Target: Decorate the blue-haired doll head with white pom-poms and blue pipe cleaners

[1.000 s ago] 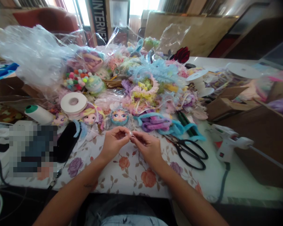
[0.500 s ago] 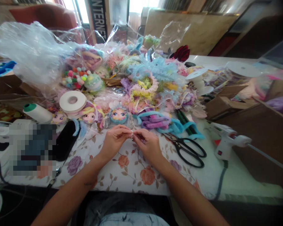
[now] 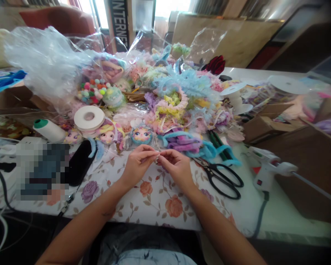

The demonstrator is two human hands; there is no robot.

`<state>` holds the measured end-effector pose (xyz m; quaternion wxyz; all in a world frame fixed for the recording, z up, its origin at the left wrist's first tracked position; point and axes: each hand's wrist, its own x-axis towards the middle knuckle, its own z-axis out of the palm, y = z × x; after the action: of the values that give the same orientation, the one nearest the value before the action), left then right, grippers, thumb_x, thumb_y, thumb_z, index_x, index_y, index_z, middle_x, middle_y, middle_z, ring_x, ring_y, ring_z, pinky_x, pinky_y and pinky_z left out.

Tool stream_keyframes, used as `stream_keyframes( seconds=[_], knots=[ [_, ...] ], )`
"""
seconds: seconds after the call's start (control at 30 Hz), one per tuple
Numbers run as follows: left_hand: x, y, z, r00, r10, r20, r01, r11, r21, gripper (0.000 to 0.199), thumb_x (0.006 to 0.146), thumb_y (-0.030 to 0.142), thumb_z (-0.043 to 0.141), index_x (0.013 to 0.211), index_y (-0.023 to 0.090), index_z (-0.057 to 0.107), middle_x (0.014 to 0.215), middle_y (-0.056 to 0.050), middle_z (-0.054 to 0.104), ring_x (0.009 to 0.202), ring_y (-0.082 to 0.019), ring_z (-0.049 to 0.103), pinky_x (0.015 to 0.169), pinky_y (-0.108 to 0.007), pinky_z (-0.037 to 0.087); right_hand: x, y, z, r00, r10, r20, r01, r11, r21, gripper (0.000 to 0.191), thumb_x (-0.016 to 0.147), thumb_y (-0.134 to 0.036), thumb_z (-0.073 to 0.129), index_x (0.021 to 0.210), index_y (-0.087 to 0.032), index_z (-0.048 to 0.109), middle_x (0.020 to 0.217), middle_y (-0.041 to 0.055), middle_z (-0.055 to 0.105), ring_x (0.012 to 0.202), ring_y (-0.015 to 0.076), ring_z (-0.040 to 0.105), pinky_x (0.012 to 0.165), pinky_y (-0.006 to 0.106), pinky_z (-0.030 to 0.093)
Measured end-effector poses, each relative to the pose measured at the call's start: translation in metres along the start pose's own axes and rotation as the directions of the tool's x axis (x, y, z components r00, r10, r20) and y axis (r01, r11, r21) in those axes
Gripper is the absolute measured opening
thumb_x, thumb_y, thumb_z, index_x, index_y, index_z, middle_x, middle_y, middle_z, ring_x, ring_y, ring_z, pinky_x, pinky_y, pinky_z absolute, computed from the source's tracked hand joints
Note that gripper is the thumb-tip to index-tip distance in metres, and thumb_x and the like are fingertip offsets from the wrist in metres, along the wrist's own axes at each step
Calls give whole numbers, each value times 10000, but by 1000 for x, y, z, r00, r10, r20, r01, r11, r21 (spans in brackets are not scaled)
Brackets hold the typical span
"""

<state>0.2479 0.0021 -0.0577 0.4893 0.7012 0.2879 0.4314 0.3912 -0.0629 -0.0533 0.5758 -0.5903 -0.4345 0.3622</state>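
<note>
Showing white and tiny, perhaps crumpled, the small piece (image 3: 157, 155) sits pinched in the two-handed grip (image 3: 157, 156).

Single head-worn view, facing forward and down, close above the flowered tablecloth (image 3: 154, 206), lap (image 3: 154, 257) at six o'clock, left hand (image 3: 136, 163) and right hand (image 3: 179, 167) mid-view, bright window (image 3: 172, 6) at twelve o'clock

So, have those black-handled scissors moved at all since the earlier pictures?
No. Judged against the white glue gun beside them, the scissors lie in the same place, handles still pointing towards it.
</note>
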Motion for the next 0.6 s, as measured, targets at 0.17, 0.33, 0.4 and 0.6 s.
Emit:
stream_keyframes(
  seconds=[0.17,0.33,0.4,0.6],
  knots=[
    [-3,-5,2,997,71,-5,-70,997,41,146,850,235,671,940,247,786,889,-55,662,815,-154,628,712,-269,527,-1,-1,2,999,44,-23,-44,999,7,183,723,-347,712,744,-172,663,601,8,665,522,147,627,512,251,530],
    [-5,-11,3,997,79,-3,-79,995,58,115,822,220,704,891,245,792,848,-37,677,784,-142,636,711,-255,513,-2,4,7,997,13,-75,-20,995,-97,80,687,-244,668,708,-170,644,550,-23,596,469,117,561,437,212,450],
    [-4,-10,3,998,59,-9,-58,997,42,113,818,230,708,893,241,792,853,-40,679,787,-144,637,711,-257,510,-2,4,8,997,3,-79,-11,995,-97,79,700,-247,659,718,-172,644,563,-21,598,472,115,559,437,212,453],
    [3,1,-4,989,-147,9,147,983,-106,150,800,301,716,888,202,787,887,-60,702,773,-156,627,650,-251,497,-4,1,5,998,-67,3,67,997,-46,152,760,-299,667,864,-189,646,743,29,682,654,163,660,579,265,566]
  ],
)
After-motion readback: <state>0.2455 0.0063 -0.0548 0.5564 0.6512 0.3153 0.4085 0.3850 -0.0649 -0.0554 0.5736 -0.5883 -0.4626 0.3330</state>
